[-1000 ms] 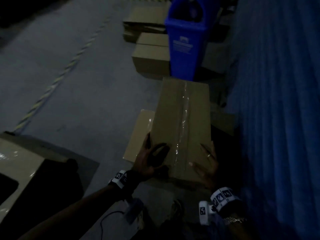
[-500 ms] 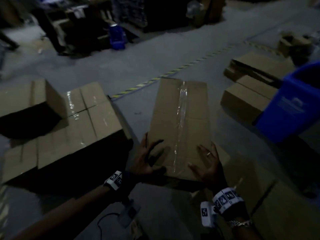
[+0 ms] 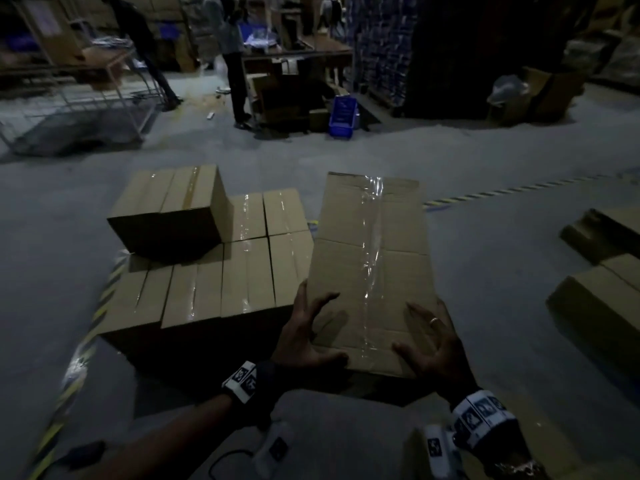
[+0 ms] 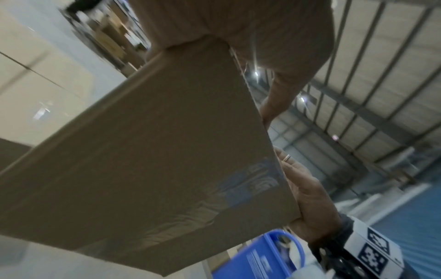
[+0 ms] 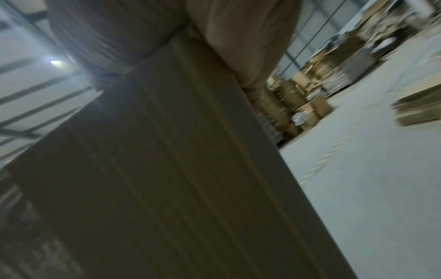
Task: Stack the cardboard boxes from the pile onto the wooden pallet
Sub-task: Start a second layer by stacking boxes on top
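Observation:
I carry a long taped cardboard box (image 3: 370, 271) level in front of me, above the floor. My left hand (image 3: 308, 334) grips its near left corner and my right hand (image 3: 433, 348) grips its near right corner, fingers spread over the top. The left wrist view shows the box's underside (image 4: 155, 160) with the ringed right hand (image 4: 307, 194) at its edge. The box's side (image 5: 167, 169) fills the right wrist view. Just left of it stands a stack of taped boxes (image 3: 221, 278), with one more box (image 3: 169, 209) on top at the back left. The pallet is hidden.
More cardboard boxes (image 3: 602, 292) lie on the floor at the right. A yellow striped line (image 3: 502, 194) crosses the grey floor. Farther back are a blue crate (image 3: 343, 116), a person (image 3: 235, 64) at a table and a metal cart (image 3: 86, 109).
My view has swung left, from the blue bin and the pile to the stack of boxes. Both hands keep the same hold on the long box, which now hangs beside the stack.

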`<state>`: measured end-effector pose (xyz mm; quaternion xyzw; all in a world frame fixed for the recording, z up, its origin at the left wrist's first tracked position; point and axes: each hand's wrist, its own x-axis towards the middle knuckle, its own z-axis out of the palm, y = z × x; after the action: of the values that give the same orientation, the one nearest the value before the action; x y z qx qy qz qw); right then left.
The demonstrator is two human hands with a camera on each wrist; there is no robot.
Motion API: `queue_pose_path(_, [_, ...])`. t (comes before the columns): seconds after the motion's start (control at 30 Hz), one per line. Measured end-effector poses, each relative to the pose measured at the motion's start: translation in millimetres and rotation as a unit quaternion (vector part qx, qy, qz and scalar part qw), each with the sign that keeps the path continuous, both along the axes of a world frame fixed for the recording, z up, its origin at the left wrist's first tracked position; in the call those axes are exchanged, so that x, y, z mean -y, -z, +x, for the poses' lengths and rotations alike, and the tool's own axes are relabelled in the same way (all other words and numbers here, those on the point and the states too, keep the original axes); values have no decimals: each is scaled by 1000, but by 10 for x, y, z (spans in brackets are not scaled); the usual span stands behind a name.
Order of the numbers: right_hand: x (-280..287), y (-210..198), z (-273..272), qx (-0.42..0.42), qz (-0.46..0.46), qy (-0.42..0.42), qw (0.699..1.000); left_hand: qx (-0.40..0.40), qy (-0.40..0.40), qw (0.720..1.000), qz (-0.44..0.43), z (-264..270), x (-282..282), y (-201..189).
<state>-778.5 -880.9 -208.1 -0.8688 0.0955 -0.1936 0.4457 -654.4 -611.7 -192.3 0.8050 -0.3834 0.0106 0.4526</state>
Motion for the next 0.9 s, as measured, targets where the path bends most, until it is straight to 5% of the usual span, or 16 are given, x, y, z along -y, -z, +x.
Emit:
queue_pose_path(0.27, [-140, 55, 1332, -10, 24, -65, 998, -2, -63, 998, -26, 957, -267, 52])
queue_pose_path(0.5, [143, 331, 2656, 0, 45, -129, 991, -2, -109, 993, 40, 2012, -135, 298])
queue_pose_path(0.9, [489, 133, 4940, -12, 118, -263, 957, -36, -206, 973, 96, 3561, 158, 44])
